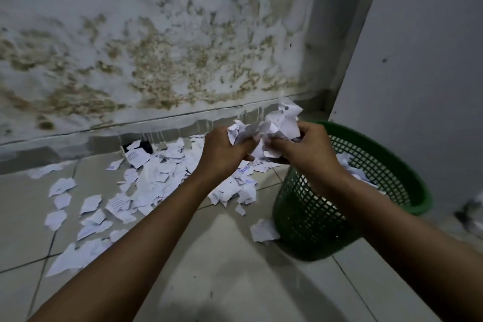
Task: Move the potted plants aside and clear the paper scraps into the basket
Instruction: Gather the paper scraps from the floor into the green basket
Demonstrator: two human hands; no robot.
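Both hands hold one crumpled bunch of white paper scraps (271, 125) in the air, just left of the basket's rim. My left hand (224, 150) grips its left side and my right hand (305, 149) grips its right side. The green mesh basket (313, 217) stands on the floor at the right, tilted toward me, with some white paper inside. Many more torn paper scraps (146, 183) lie spread over the tiled floor to the left, up to the wall. No potted plant is in view.
A stained, mouldy wall (156, 60) runs along the back, and a plain wall (418, 86) closes the corner on the right behind the basket. A small dark object (146, 145) sits at the wall's foot among the scraps. One scrap (264, 230) lies against the basket.
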